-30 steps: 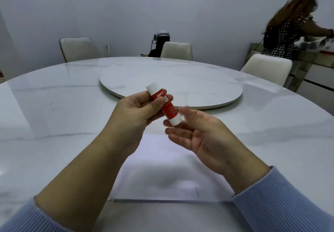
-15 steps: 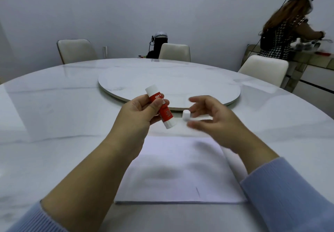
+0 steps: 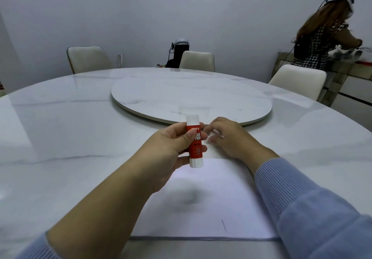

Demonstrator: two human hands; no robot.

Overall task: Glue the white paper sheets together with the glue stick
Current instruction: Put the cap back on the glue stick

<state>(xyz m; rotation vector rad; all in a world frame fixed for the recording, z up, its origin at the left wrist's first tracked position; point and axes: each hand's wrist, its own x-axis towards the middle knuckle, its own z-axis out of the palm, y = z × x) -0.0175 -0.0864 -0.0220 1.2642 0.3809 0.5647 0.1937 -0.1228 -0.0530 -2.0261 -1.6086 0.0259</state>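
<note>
While the left hand (image 3: 173,150) grips the red and white glue stick (image 3: 194,143) upright, thumb across its label and fingers curled behind, the right hand (image 3: 229,137) sits just beside it on the far side, knuckles up and fingers bent downward near the surface (image 3: 60,137). That hand is blurred, and I cannot tell whether it holds anything. The glue stick hangs above the far edge of the white paper sheets (image 3: 201,204), not touching them; whether its lower end is capped I cannot make out.

The sheets lie flat on the white marble surface, close to the person, their near edge running straight across just short of the surface's near rim. A short dark mark (image 3: 223,225) shows near the sheets' near right corner. Both forearms cross above the paper, the right one in a light blue ribbed sleeve (image 3: 302,208) that covers the sheets' right edge.

Beyond the hands, a round marble turntable (image 3: 191,97) is raised on the middle of the surface, its near rim just behind the right hand. Left and right of the paper the marble lies open.

Three pale chairs (image 3: 88,59) stand around the far side, with a dark device (image 3: 179,54) behind the middle one. At far right another person (image 3: 314,43) in a houndstooth top stands at a sideboard (image 3: 350,77), turned away.
</note>
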